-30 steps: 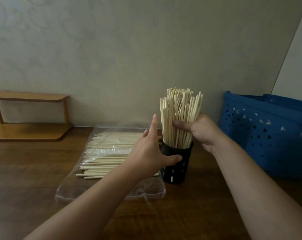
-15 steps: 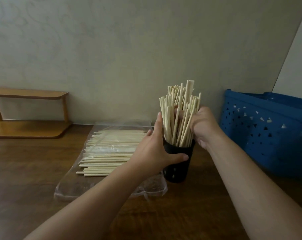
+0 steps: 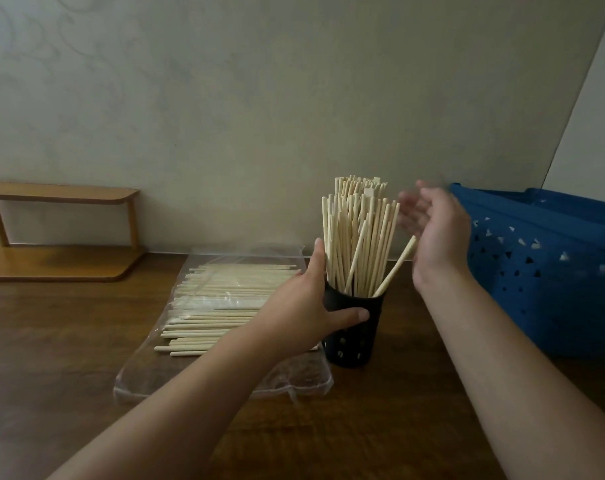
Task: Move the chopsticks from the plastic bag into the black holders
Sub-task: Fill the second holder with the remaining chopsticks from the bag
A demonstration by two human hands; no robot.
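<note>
Wooden shelf point(image 3: 56, 230) at 9 o'clock, on brown table point(image 3: 51, 341). Clear plastic bag point(image 3: 148, 368) flat left of centre, loose chopsticks point(image 3: 224, 306) lying inside. Left hand point(image 3: 301, 313) grips black holder point(image 3: 354, 327) near its rim, thumb across front, index finger raised against sticks. Holder packed with upright chopstick bundle point(image 3: 356, 244), one stick leaning toward 2 o'clock. Right hand point(image 3: 436, 230) beside bundle, fingers spread and blurred, holding nothing. Blue basket point(image 3: 553, 271) at 3 o'clock.
</note>
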